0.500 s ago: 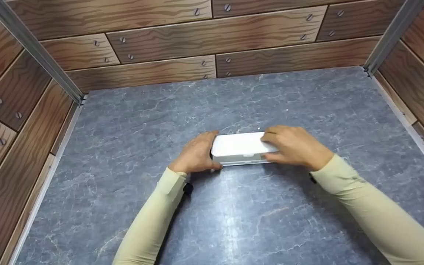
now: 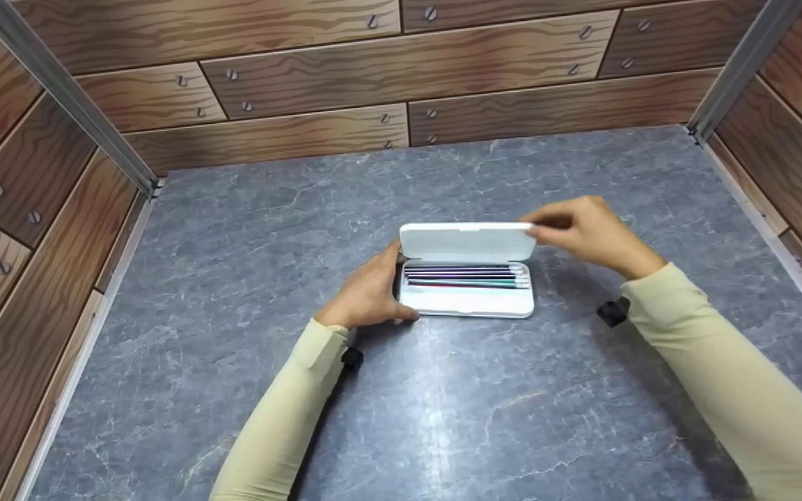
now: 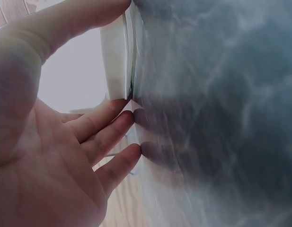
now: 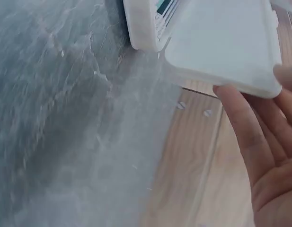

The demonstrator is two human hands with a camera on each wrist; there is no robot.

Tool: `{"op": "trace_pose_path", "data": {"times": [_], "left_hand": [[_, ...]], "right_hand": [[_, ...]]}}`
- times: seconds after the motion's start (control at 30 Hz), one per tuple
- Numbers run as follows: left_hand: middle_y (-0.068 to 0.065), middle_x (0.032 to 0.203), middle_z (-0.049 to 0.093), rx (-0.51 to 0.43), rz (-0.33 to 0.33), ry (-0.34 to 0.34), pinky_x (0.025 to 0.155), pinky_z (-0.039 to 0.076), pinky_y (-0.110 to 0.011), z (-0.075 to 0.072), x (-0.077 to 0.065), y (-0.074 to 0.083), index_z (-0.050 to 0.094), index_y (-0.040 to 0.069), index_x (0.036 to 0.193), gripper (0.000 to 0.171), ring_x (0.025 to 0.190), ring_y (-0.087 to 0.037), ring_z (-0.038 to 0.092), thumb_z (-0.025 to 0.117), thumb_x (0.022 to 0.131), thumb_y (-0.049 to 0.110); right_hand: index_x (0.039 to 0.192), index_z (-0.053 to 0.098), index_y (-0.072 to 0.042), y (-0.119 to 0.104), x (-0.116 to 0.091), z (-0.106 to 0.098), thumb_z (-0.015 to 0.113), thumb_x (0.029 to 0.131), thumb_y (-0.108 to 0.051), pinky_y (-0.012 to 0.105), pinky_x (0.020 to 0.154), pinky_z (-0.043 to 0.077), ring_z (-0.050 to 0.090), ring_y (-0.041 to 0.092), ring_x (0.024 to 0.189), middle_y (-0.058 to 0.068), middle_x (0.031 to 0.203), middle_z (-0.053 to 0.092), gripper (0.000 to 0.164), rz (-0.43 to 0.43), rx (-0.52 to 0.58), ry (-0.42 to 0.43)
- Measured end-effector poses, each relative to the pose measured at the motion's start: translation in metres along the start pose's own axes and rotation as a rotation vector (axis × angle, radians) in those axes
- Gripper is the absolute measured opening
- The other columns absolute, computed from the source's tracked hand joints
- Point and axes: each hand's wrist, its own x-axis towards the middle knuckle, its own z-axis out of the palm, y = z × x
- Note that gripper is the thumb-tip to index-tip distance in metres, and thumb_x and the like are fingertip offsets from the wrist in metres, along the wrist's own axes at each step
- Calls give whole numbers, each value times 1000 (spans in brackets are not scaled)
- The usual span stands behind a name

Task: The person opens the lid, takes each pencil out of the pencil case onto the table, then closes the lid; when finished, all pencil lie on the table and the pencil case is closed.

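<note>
A white pencil case [image 2: 467,303] lies on the grey marbled surface with its lid [image 2: 467,243] raised upright along the back edge. Several pencils [image 2: 464,276] lie side by side in the rear part of its tray. My left hand [image 2: 367,291] grips the case's left end, thumb at the front corner and fingers behind. In the left wrist view the fingertips [image 3: 136,149] touch the tabletop beside the case wall [image 3: 116,56]. With thumb and fingers, my right hand [image 2: 585,233] holds the lid's upper right corner; the right wrist view shows the fingers [image 4: 245,127] under the lid's edge.
Wood-patterned panels [image 2: 317,76] wall the back and both sides, with metal posts [image 2: 112,149] in the rear corners. The marbled tabletop [image 2: 289,209] extends all round the case.
The lid has swung up and back from nearly closed, uncovering the pencils. My right hand has moved up and to the right with it; the left hand keeps its place.
</note>
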Motion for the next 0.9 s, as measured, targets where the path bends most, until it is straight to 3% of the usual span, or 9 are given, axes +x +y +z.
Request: {"op": "trace_pose_path", "data": {"times": [0.13, 0.3, 0.67, 0.9], "left_hand": [[-12, 150, 65, -14, -31, 2, 125, 48, -50, 2, -2, -1, 21, 7, 177, 134, 138, -31, 62, 106, 74, 21], [-10, 153, 64, -25, -55, 10, 125, 49, -50, 4, -5, 0, 14, 9, 179, 139, 140, -30, 62, 105, 75, 22], [-9, 157, 62, -35, -50, 19, 129, 46, -49, 5, -5, 3, 11, 7, 178, 141, 143, -32, 63, 106, 73, 19], [-14, 161, 59, 47, -23, -7, 128, 47, -54, 5, -6, 4, 28, 12, 174, 121, 147, -36, 60, 103, 79, 26]], "right_hand": [[134, 79, 2, 8, 15, 1, 76, 109, -22, 24, 86, 68, 80, 4, 92, 29, 132, 78, 35, 163, 175, 11], [137, 77, 2, 13, 31, 5, 76, 109, -24, 31, 89, 69, 81, 6, 92, 29, 137, 76, 39, 279, 271, 47], [141, 73, 7, 22, 45, 9, 73, 110, -17, 30, 89, 69, 80, 5, 88, 27, 140, 75, 39, 345, 366, 54], [140, 73, 8, 22, 42, 7, 75, 109, -17, 31, 88, 69, 80, 6, 89, 18, 130, 80, 40, 328, 391, 49]]}}
